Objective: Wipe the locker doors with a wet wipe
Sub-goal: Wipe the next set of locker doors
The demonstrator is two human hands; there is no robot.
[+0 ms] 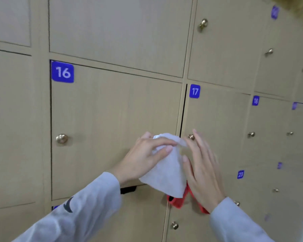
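My left hand [143, 159] pinches the wet wipe [166, 170] before locker door 16 [112, 119], my right hand [201, 165] keeps straight fingers beside it, so I judge the wiping has hardly begun.

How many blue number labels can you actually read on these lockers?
4: 16 at upper left, 17 above the hands, 18 further right, 23 at lower right. Several more blue labels to the right are too blurred to read.

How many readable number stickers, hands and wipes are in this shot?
Readable number stickers: 4 (16, 17, 18, 23)
Hands: 2 (left hand, right hand)
White wipe: 1
Total: 7
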